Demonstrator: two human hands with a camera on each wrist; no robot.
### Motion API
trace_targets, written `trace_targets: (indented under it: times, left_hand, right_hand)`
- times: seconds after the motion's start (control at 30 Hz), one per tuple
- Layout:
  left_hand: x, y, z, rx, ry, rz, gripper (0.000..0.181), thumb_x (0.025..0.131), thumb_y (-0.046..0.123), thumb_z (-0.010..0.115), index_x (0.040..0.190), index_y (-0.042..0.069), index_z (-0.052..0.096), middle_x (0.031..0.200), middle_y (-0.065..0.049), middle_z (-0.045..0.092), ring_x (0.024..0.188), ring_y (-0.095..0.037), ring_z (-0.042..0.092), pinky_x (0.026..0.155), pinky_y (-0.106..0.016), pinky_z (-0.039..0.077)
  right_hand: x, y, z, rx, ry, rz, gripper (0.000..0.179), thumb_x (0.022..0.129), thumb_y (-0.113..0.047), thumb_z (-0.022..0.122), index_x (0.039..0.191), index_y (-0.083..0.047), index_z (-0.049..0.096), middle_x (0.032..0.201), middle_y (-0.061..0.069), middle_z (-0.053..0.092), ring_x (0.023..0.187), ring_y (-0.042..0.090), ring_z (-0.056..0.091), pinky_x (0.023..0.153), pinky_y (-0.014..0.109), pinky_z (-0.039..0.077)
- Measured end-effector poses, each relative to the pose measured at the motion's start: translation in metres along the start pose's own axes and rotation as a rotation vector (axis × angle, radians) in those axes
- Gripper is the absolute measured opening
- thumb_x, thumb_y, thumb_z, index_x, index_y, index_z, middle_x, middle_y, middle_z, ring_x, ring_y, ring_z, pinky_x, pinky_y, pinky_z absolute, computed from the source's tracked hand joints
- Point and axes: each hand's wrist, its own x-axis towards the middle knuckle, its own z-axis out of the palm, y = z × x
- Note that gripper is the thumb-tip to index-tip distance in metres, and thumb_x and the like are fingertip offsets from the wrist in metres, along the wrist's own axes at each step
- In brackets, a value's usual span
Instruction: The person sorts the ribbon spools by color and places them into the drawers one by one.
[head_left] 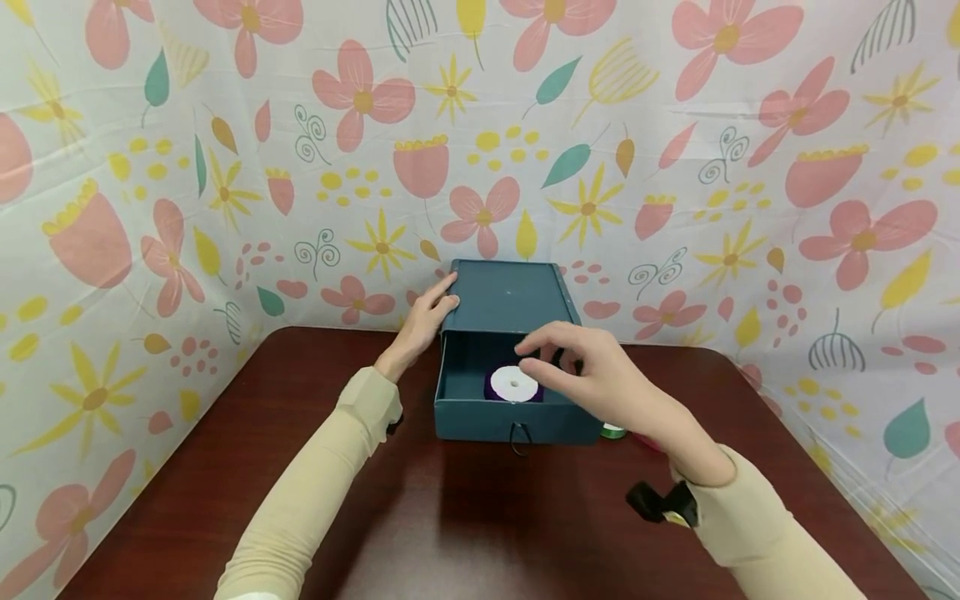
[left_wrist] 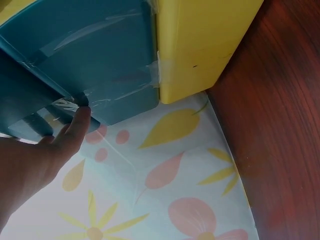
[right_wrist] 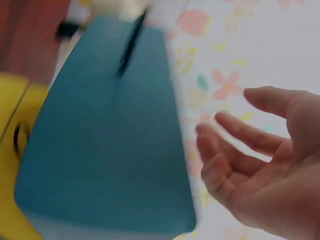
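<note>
A blue box [head_left: 506, 292] has its drawer [head_left: 480, 423] pulled out toward me. Inside the drawer lies a purple ribbon spool [head_left: 504, 385] with a white face. My left hand [head_left: 423, 321] rests against the box's left side, fingers near its top edge; in the left wrist view a fingertip touches the taped blue side. Above the drawer's right part hovers my right hand [head_left: 592, 371], fingers loosely bent and holding nothing. The right wrist view shows the same hand [right_wrist: 265, 155] beside the blurred blue drawer front [right_wrist: 107, 145].
Under the blue box is a yellow one [left_wrist: 187, 50], with a black pull loop [right_wrist: 19, 140]. A green spool [head_left: 612, 432] and something red [head_left: 647, 442] show partly behind my right wrist. A flower-print cloth [head_left: 480, 150] hangs behind the dark red wooden table [head_left: 360, 533].
</note>
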Motion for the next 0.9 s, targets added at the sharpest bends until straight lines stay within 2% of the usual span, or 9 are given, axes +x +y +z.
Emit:
trace_targets:
  times: [0.1,0.23,0.4,0.5,0.53,0.6,0.73,0.77,0.9]
  left_hand:
    - [-0.001,-0.001,0.000,-0.002,0.003,0.006,0.057,0.101,0.036,0.043,0.154,0.024,0.028,0.160,-0.008,0.023,0.139,-0.029,0.035,0.113,-0.048,0.031]
    - [-0.001,-0.002,0.000,-0.002,0.004,0.013,0.057,0.101,0.036,0.044,0.154,0.024,0.029,0.159,-0.009,0.025,0.143,-0.028,0.031,0.116,-0.050,0.028]
    - [0.000,-0.001,0.000,-0.017,0.002,0.010,0.057,0.101,0.035,0.044,0.154,0.024,0.028,0.156,-0.011,0.030,0.137,-0.028,0.038,0.114,-0.049,0.031]
    - [-0.001,0.000,0.000,-0.029,-0.001,0.006,0.056,0.101,0.034,0.043,0.154,0.024,0.027,0.156,-0.012,0.029,0.132,-0.027,0.040,0.112,-0.047,0.032]
    - [-0.001,0.000,0.000,-0.030,-0.002,0.001,0.056,0.102,0.033,0.043,0.154,0.023,0.027,0.150,-0.016,0.036,0.123,-0.029,0.045,0.108,-0.047,0.035]
    - [-0.001,0.001,0.000,-0.034,-0.003,-0.001,0.056,0.102,0.033,0.043,0.154,0.023,0.026,0.152,-0.016,0.034,0.124,-0.028,0.044,0.109,-0.046,0.034]
    - [-0.001,0.001,0.000,-0.037,-0.008,-0.004,0.056,0.102,0.032,0.043,0.155,0.023,0.026,0.154,-0.015,0.032,0.131,-0.031,0.042,0.112,-0.048,0.032]
    - [-0.002,0.001,0.000,-0.037,-0.007,-0.001,0.056,0.102,0.034,0.043,0.155,0.024,0.026,0.160,-0.008,0.022,0.142,-0.028,0.032,0.116,-0.049,0.027]
    - [-0.001,0.000,0.000,-0.021,-0.005,0.005,0.057,0.101,0.035,0.043,0.155,0.023,0.027,0.162,-0.005,0.020,0.147,-0.026,0.025,0.118,-0.049,0.024]
  right_hand:
    - [-0.016,-0.012,-0.002,0.260,-0.104,-0.005,0.017,0.095,-0.007,0.058,0.108,-0.011,0.069,0.090,0.002,0.069,0.066,0.016,0.059,0.061,0.027,0.051]
    - [-0.037,-0.013,0.009,0.555,-0.332,0.066,0.020,0.099,-0.003,0.049,0.107,-0.004,0.067,0.089,0.013,0.072,0.066,0.022,0.060,0.059,0.028,0.053]
    - [-0.056,0.004,0.033,0.741,-0.533,0.172,0.028,0.103,-0.011,0.040,0.101,0.000,0.066,0.081,0.023,0.069,0.054,0.028,0.054,0.045,0.022,0.044]
    - [-0.062,0.012,0.047,0.767,-0.577,0.263,0.038,0.105,-0.019,0.036,0.098,0.002,0.067,0.076,0.027,0.066,0.049,0.030,0.050,0.041,0.020,0.038]
    - [-0.063,0.014,0.051,0.781,-0.584,0.293,0.041,0.106,-0.022,0.034,0.099,0.003,0.066,0.075,0.028,0.065,0.047,0.029,0.049,0.041,0.020,0.037]
    - [-0.064,0.016,0.058,0.815,-0.577,0.380,0.045,0.106,-0.029,0.032,0.103,0.005,0.062,0.073,0.026,0.064,0.047,0.021,0.050,0.042,0.019,0.036]
    - [-0.063,0.016,0.068,0.978,-0.460,0.515,0.046,0.105,-0.037,0.032,0.110,0.002,0.055,0.069,0.008,0.065,0.051,0.009,0.053,0.046,0.018,0.039]
    - [-0.062,0.015,0.070,1.023,-0.422,0.536,0.045,0.105,-0.039,0.033,0.110,0.000,0.055,0.069,0.003,0.065,0.051,0.008,0.053,0.046,0.019,0.040]
    - [-0.058,0.011,0.075,1.136,-0.292,0.558,0.037,0.104,-0.038,0.039,0.103,-0.006,0.058,0.065,-0.004,0.061,0.049,0.006,0.050,0.048,0.019,0.042]
